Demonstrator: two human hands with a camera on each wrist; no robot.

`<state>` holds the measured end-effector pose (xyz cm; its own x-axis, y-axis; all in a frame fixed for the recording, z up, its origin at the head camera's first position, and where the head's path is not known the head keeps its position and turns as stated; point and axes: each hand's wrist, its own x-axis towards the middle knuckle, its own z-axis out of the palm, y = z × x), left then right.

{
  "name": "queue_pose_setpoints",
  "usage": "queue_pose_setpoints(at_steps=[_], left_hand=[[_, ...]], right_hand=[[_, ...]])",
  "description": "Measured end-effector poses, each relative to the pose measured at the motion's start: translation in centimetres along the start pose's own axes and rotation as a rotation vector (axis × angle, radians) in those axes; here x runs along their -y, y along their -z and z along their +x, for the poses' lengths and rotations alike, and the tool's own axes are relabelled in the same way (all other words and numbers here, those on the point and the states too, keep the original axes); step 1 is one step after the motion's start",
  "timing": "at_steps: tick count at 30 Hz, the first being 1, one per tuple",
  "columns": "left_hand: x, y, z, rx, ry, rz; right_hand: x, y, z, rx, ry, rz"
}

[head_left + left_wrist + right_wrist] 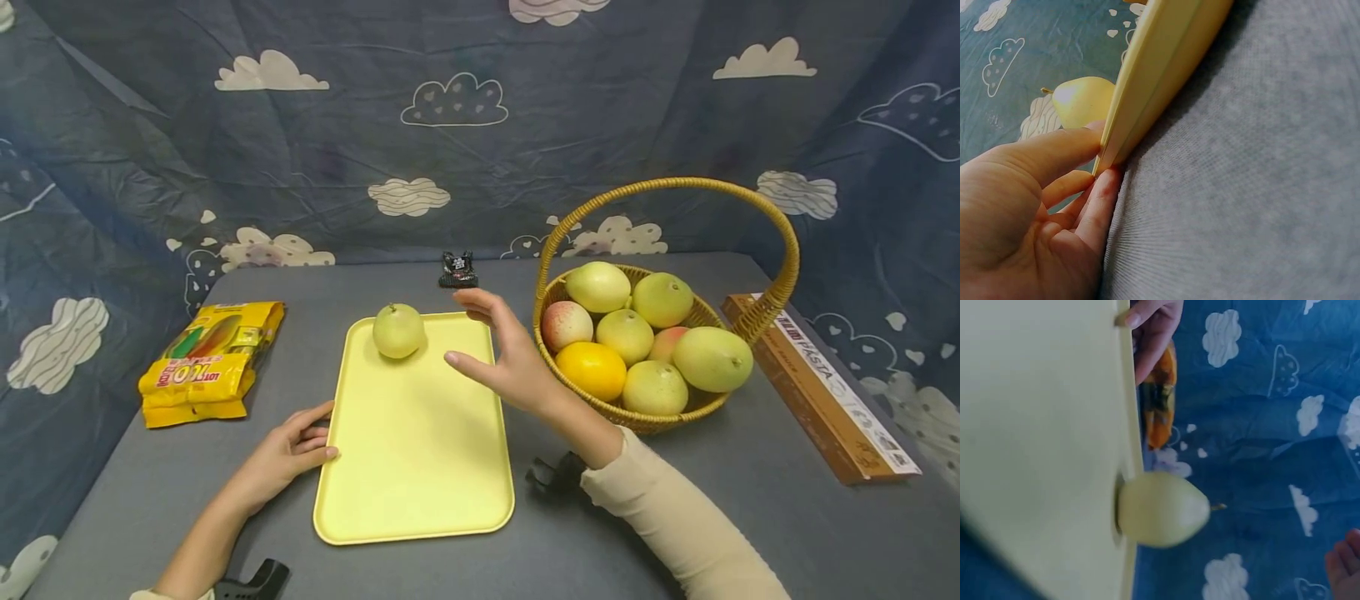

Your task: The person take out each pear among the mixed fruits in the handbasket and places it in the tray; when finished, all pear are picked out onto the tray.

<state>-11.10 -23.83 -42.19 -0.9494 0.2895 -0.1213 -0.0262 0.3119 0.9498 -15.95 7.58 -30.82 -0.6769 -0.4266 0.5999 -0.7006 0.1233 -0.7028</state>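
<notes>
A pale green pear with a short stem stands upright on the far left part of a yellow rectangular tray. My left hand pinches the tray's left rim, the thumb over the edge and the fingers against its outer side, as the left wrist view shows. Above the tray's right side hovers my right hand, thumb and fingers spread apart and nothing between them. It is to the right of the pear, apart from it. In the right wrist view the pear appears sideways, in full.
A wicker basket with a tall handle, full of several fruits, stands right of the tray. Beyond it lies a brown pasta box. A yellow bag lies at left, a small black packet behind the tray. Cloud-patterned cloth hangs behind.
</notes>
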Motion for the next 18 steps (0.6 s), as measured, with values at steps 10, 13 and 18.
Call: queue_pose_setpoints(at_steps=[10,13,18], left_hand=[[0.1,-0.1,0.1,-0.006,-0.01,0.003],[0.1,0.0,0.1,-0.007,-0.009,0.005],[0.1,0.0,0.1,-0.009,-0.006,0.007]], right_hand=[[-0.5,5.7,-4.7,-0.16,0.155,-0.158],[0.7,6.9,-5.3,-0.227,0.206,-0.212],[1.6,8.6,-6.3,-0.314,0.254,-0.245]])
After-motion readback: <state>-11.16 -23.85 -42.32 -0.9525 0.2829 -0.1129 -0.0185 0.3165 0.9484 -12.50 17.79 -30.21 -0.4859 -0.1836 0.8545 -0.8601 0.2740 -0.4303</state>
